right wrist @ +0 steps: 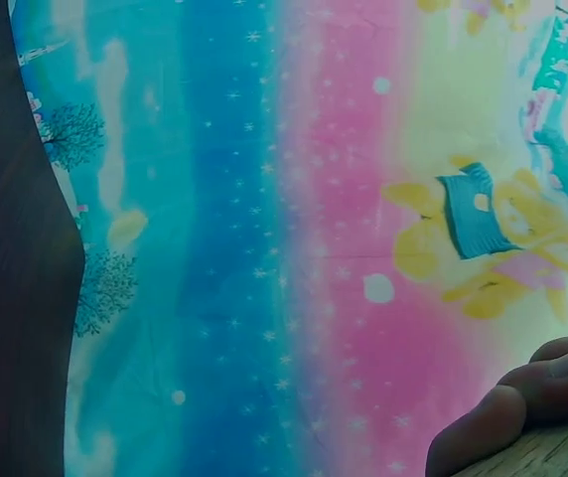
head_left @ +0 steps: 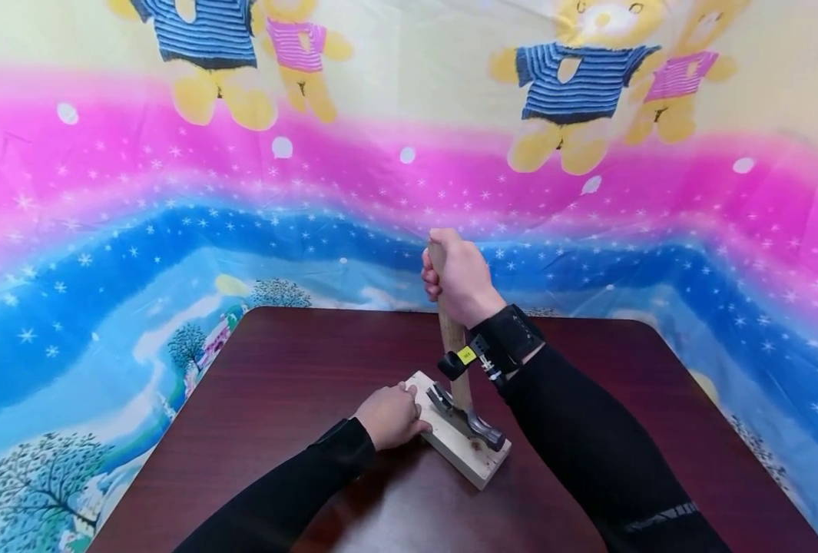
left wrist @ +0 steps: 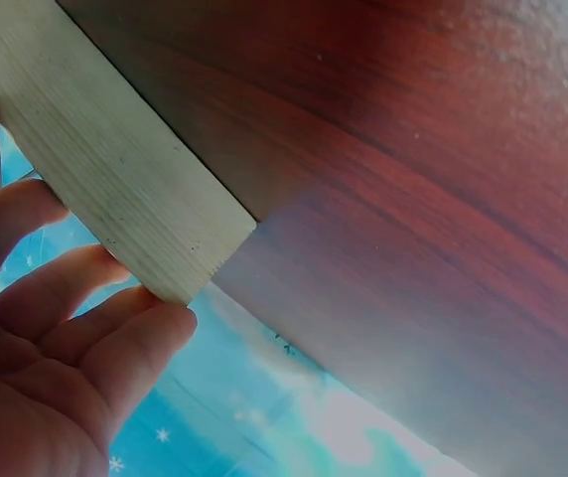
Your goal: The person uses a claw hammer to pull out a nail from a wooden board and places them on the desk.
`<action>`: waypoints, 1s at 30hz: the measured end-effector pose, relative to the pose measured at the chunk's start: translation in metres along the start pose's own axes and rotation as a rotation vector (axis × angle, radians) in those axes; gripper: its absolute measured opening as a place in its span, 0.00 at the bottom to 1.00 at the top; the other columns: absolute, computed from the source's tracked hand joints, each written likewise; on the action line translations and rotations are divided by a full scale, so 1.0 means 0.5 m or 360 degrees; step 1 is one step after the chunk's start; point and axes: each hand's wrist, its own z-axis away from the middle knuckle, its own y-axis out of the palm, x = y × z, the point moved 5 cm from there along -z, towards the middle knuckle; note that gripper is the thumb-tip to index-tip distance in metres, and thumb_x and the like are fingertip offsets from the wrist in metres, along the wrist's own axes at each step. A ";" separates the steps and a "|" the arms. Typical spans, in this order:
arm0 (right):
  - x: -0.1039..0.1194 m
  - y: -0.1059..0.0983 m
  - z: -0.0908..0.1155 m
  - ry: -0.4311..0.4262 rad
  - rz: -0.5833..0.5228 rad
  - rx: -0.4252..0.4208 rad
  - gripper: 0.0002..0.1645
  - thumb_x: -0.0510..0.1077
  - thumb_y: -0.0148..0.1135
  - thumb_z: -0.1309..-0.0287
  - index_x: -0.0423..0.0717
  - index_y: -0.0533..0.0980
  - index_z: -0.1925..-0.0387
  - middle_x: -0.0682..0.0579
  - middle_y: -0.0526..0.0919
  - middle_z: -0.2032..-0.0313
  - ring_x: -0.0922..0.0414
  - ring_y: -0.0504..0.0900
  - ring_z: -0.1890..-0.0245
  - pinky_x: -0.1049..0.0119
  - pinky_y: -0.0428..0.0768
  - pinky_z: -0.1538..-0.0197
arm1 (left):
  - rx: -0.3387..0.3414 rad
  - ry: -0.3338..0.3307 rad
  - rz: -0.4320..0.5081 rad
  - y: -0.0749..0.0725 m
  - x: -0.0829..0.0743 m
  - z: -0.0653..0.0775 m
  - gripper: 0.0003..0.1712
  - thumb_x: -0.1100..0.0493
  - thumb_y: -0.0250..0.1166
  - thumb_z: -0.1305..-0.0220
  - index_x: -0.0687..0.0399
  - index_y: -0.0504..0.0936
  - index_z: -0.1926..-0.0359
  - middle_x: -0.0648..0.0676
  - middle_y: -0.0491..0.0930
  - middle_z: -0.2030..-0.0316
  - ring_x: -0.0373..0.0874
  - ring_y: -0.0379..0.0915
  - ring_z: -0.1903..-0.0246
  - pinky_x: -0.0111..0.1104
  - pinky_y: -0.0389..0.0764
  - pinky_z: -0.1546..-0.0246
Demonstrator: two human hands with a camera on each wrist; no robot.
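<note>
A pale wooden block (head_left: 460, 449) lies slantwise on the table in the head view. My left hand (head_left: 391, 417) holds it by its far left end; the left wrist view shows the fingers (left wrist: 130, 343) against the edge of the block (left wrist: 135, 149). My right hand (head_left: 458, 280) grips a claw hammer (head_left: 453, 334) near the top of its wooden handle, which stands nearly upright. The metal hammer head (head_left: 474, 426) is down at the block's top face, claw toward the far end. Whether a nail sits in the claw cannot be made out. Curled right fingers (right wrist: 552, 388) show in the right wrist view.
Under the block is a dark red-brown table (head_left: 298, 399) with rounded far corners. A printed cloth (head_left: 381, 192) with bears and snowflakes hangs behind and around it. A black strap with a small device (head_left: 501, 342) sits on my right wrist.
</note>
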 end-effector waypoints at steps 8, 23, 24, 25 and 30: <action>0.015 -0.018 0.028 -0.0158 0.0028 0.0002 0.29 0.57 0.39 0.27 0.40 0.67 0.76 0.50 0.64 0.81 0.53 0.62 0.82 0.60 0.65 0.74 | -0.0062 0.0032 -0.0021 -0.002 -0.001 0.002 0.23 0.39 0.64 0.33 0.47 0.84 0.77 0.58 0.82 0.52 0.53 0.80 0.50 0.40 0.83 0.57; 0.032 -0.069 0.093 -0.0324 -0.0081 -0.0027 0.27 0.55 0.37 0.29 0.44 0.66 0.79 0.51 0.63 0.82 0.54 0.61 0.82 0.61 0.65 0.75 | -0.0116 0.0034 -0.0075 -0.005 -0.004 0.005 0.21 0.38 0.64 0.34 0.46 0.87 0.73 0.58 0.82 0.50 0.52 0.81 0.54 0.41 0.83 0.64; 0.034 -0.077 0.101 -0.0345 -0.0104 -0.0022 0.27 0.54 0.36 0.29 0.45 0.66 0.80 0.52 0.62 0.82 0.54 0.60 0.82 0.60 0.64 0.75 | -0.0115 0.0032 -0.0072 -0.006 -0.004 0.005 0.20 0.38 0.64 0.34 0.46 0.88 0.72 0.59 0.82 0.49 0.52 0.81 0.52 0.41 0.83 0.62; 0.035 -0.085 0.108 -0.0363 -0.0127 -0.0022 0.27 0.54 0.35 0.28 0.45 0.65 0.80 0.52 0.62 0.82 0.54 0.60 0.82 0.60 0.64 0.75 | -0.0113 0.0029 -0.0068 -0.005 -0.004 0.006 0.20 0.38 0.64 0.34 0.46 0.88 0.72 0.59 0.82 0.48 0.53 0.80 0.50 0.42 0.83 0.61; 0.038 -0.119 0.130 -0.0394 -0.0201 0.0001 0.28 0.55 0.30 0.26 0.46 0.64 0.78 0.53 0.61 0.82 0.54 0.59 0.82 0.60 0.64 0.73 | -0.0132 0.0015 0.0007 -0.005 -0.001 0.006 0.22 0.40 0.65 0.34 0.45 0.81 0.81 0.63 0.80 0.45 0.55 0.79 0.47 0.42 0.83 0.60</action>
